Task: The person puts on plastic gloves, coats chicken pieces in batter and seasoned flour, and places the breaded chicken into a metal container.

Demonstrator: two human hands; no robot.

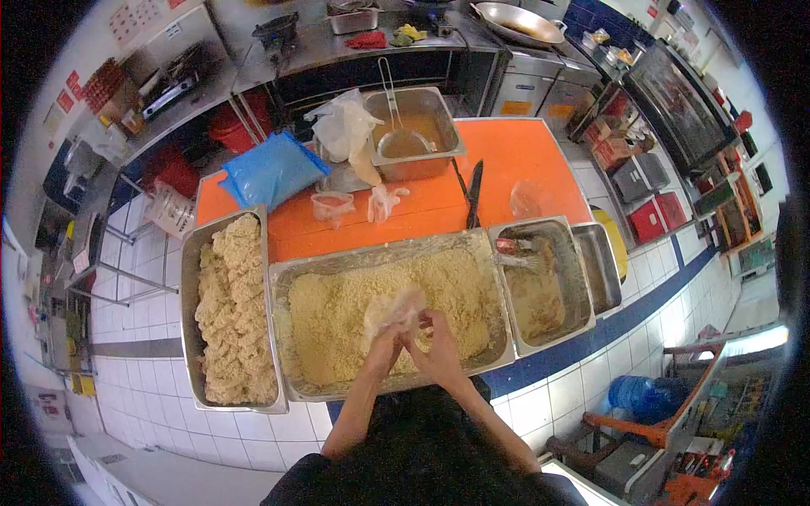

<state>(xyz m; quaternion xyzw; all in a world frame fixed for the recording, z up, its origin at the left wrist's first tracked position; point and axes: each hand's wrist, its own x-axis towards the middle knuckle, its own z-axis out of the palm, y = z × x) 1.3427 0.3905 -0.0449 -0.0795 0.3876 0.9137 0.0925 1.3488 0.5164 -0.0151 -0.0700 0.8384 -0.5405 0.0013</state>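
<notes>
A clear plastic glove (396,309) covers the fingers of my left hand (386,344), which look stretched out inside it, though the plastic blurs them. My right hand (437,347) is beside it, fingers closed on the glove near its cuff. Both hands are over a wide metal tray (396,390) of pale, crumbly flour coating (456,287). To the left, a deep metal pan (192,337) is heaped with breaded pieces (240,312). On the right stands a smaller pan (540,341) with wet residue and a red-and-silver item (516,250).
On the orange table (506,148) lie a blue bag (277,169), plastic bags (344,126), a loose glove (384,202) and a knife (475,194). A strainer (403,139) rests in a pan of brown liquid (447,160). Another narrow pan (597,266) stands at the far right.
</notes>
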